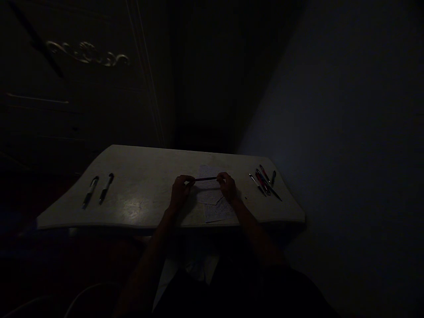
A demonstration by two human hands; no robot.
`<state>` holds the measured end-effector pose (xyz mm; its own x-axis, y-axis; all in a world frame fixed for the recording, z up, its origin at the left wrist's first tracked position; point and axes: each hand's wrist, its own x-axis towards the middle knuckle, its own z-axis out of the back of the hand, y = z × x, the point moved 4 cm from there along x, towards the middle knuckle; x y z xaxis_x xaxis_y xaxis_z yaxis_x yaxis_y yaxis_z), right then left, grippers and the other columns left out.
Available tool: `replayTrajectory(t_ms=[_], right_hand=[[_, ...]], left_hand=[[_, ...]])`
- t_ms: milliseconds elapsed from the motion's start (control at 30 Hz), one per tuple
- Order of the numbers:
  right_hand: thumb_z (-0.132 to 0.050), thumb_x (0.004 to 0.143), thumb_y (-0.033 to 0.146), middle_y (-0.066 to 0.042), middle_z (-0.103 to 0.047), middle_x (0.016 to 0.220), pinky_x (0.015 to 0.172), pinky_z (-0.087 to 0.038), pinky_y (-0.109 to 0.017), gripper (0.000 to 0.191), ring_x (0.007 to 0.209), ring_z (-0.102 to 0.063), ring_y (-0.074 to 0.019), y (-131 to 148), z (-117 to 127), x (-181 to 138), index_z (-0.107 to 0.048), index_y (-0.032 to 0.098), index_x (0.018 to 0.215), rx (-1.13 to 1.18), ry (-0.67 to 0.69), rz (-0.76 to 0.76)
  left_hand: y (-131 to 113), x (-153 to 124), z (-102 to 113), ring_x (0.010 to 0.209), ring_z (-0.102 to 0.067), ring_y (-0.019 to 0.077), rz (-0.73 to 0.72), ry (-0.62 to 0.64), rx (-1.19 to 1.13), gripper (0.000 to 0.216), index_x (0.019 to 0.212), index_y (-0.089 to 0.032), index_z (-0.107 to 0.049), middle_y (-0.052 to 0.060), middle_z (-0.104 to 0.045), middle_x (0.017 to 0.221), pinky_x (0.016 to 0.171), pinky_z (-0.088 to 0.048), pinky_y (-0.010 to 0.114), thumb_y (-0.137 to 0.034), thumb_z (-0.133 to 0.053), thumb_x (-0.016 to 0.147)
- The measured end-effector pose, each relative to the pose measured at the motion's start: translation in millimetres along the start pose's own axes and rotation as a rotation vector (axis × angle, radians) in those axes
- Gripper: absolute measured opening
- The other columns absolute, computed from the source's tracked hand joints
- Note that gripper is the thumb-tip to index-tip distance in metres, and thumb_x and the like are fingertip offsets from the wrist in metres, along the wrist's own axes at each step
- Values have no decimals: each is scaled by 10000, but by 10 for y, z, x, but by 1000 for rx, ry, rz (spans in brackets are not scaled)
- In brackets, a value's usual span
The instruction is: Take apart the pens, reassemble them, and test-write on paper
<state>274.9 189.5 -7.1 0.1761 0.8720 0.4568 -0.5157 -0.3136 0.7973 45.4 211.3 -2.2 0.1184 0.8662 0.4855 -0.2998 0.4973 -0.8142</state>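
Between my two hands a slim dark pen [206, 179] is held level, a little above some papers. My left hand [180, 190] pinches its left end, and my right hand [227, 186] pinches its right end. Below the pen lie sheets of paper [209, 196] that look written on or patterned; they overlap and partly sit under my right wrist. The room is very dark, so the pen's details and exact kind are hard to make out.
Two pens [106, 188] with pale and dark parts lie at the left of the white table [145, 163]. A loose pile of several pens [263, 179], some red and black, lies at the right. A wall [347, 132] rises beyond the table's right end.
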Motion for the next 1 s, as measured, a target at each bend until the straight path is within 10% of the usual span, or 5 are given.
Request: replayTrajectory(t_ms=[233,467,1000], right_hand=[[-498,902,406,-52,-619,809,761,-424,-312,241,802,-555,-195,12,-1,-4,-580,190,833,-29,-14,14],[-497,900,405,-57,-623,821,760,-432,-317,232,803,-563,-199,14,-1,-10,-577,192,852,-24,-22,16],[-461,879,324,-49,-617,769,784,-408,-319,219,780,-542,-192,23,-2,-18,-570,195,739,-147,14,51]], left_hand=[[-46,-15,16,1097,-546,243,6,-59,5,496,1219,-195,-554,106,-581,1237,835,-460,355,-413,-692,795],[69,48,-53,785,-553,222,34,39,191,361,774,-195,-664,70,-631,759,770,-424,378,-433,-457,950],[-101,-16,18,897,-570,212,-225,-47,99,72,885,-211,-689,62,-659,881,786,-482,357,-208,-631,842]])
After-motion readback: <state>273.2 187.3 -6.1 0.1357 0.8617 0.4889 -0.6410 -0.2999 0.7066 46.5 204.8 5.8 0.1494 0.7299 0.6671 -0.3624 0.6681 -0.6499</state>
